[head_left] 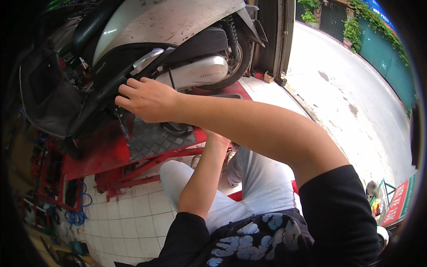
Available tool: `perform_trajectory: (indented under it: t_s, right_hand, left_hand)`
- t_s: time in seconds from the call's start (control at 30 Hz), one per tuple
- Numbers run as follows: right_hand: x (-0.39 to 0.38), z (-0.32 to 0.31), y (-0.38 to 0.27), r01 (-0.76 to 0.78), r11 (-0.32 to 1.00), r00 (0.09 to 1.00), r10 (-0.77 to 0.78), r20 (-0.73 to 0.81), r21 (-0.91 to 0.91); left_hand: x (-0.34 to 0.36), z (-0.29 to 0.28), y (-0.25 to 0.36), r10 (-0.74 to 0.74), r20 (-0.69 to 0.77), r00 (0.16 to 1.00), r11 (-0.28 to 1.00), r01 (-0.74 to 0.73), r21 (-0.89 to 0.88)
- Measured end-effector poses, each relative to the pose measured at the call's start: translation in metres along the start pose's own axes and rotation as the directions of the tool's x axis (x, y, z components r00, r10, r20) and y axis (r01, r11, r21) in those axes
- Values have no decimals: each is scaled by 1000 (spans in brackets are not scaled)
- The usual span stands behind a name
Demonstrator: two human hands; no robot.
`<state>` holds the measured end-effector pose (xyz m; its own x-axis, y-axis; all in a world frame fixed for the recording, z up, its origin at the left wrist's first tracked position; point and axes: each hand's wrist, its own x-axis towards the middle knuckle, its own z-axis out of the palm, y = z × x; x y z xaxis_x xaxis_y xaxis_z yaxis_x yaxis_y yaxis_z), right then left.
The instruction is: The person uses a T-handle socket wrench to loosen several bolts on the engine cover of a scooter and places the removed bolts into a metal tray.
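The scooter (173, 24) stood by your right hand (149, 100), its fingers curled, their grip unclear; your left hand (217, 136) was mostly hidden, its state unreadable. Below the right fingers, a red lift platform (91, 158) presumably held the scooter within reach.

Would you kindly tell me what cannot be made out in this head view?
All in the head view:
Left hand: its fingers and any grip are hidden behind the right forearm.
Right hand: its own back hides the palm and whatever it might hold.
Scooter: its top is cut off by the upper edge.
Blue coil: too small to trace its ends.
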<state>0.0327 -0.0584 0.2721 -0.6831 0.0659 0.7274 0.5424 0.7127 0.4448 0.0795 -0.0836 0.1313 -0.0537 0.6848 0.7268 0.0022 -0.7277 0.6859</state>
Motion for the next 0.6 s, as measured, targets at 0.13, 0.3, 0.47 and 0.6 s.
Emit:
perform_trajectory:
  t_s: [0.13, 0.3, 0.47, 0.6]
  right_hand:
    - [1, 35, -33, -113, 993, 994, 113, -15, -31]
    - [-13, 62, -61, -79, 963, 990, 106, 96, -256]
    - [-21, 58, -71, -73, 970, 913, 158, 375, -230]
    - [-27, 66, -69, -213, 977, 863, 185, 470, 7]
  left_hand:
    - [2, -9, -4, 353, 621, 700, -320, -533, 783]
    - [6, -3, -3, 9, 646, 763, -677, 480, -558]
    - [11, -4, -11, 42, 636, 770, -600, 529, -600]
    - [15, -3, -15, 107, 633, 767, -550, 576, -605]
